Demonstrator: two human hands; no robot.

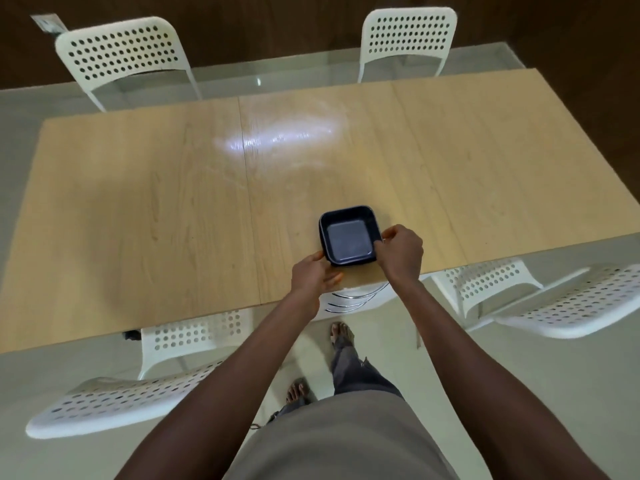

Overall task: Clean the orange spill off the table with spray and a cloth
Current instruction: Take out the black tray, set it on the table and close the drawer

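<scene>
While both hands [360,261] grip it, dish [349,236] sits between.

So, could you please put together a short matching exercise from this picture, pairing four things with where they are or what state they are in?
Column one:
1. dark square dish
2. left hand
3. wet sheen
4. two white chairs

Column two:
A. beyond the table's far edge
B. glistening on the middle of the table top
C. near the table's front edge, nothing visible inside it
D. holding the dish's near left corner

Pairs: 1-C, 2-D, 3-B, 4-A
</scene>
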